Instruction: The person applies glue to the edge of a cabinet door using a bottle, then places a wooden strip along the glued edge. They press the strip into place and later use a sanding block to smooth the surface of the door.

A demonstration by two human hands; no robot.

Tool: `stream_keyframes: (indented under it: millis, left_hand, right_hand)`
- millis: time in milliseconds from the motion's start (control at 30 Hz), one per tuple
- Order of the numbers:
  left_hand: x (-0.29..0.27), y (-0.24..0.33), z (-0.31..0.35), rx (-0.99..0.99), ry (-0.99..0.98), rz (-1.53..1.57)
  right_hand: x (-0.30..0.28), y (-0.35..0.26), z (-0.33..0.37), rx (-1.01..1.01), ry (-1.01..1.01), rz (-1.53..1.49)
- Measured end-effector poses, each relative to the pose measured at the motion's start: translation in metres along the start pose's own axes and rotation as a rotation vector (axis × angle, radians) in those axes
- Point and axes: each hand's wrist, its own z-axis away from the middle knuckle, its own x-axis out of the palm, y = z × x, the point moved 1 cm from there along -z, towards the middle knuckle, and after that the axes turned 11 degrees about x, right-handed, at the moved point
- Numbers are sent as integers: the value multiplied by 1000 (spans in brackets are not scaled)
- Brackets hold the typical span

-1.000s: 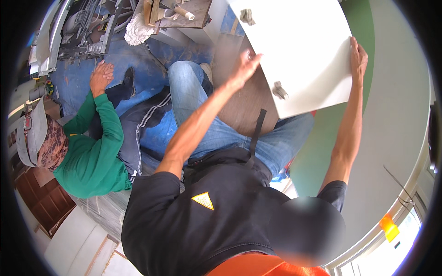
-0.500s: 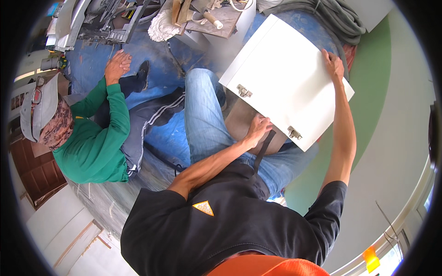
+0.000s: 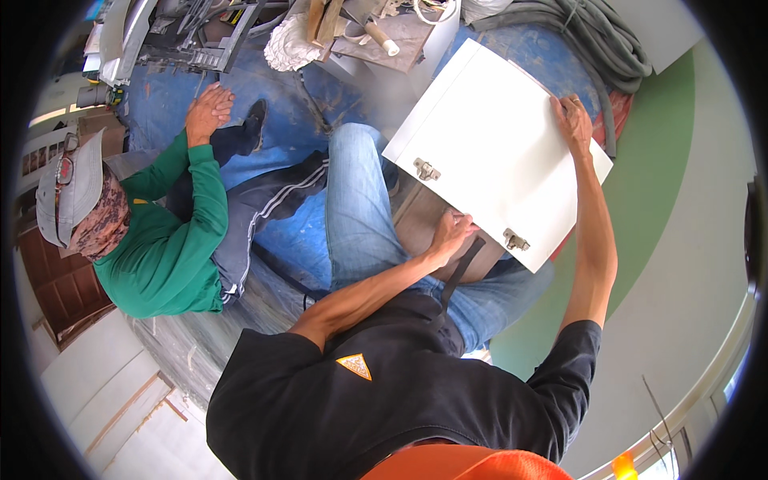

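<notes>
A white cabinet door [image 3: 488, 144] lies tilted over my lap. Two metal hinges, one to the left [image 3: 426, 169] and one to the right [image 3: 516, 239], are fixed along its near edge. Between them, my left hand [image 3: 453, 234] pinches that edge, its fingertips partly hidden. My right hand [image 3: 573, 126] grips the far right edge with bent fingers. Under the door, a brown surface [image 3: 418, 210] shows beside my jeans, and a dark strap [image 3: 462, 268] runs below my left hand.
A person in a green top [image 3: 172, 256] sits at my left, hands clasped. Tools and metal parts [image 3: 196, 40] lie at the far left. A board with a roller-like tube [image 3: 382, 38] stands ahead. A coiled grey hose [image 3: 596, 44] lies far right, near the green-and-white wall [image 3: 652, 168].
My right hand has shifted slightly left and nearer along the door's edge, its fingers more bent. The door has tilted a little. My left hand stays at the near edge.
</notes>
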Motion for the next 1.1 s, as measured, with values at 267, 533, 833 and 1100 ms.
stream_keyframes:
  millis: [267, 533, 833, 1100]
  left_hand:
    - [-4, -13, -6, 5, -16, -44]
    - [-41, 30, -20, -21, -489, -421]
    - [-9, 51, -37, 458, -549, -1004]
    - [-5, 45, -25, 606, -576, -1160]
  right_hand:
    - [-49, -8, 36, 10, 143, 28]
    - [-92, 28, 267, 831, 263, -593]
    - [-49, -35, 397, 1070, 242, -781]
    - [-14, -36, 399, 1192, 370, -1171]
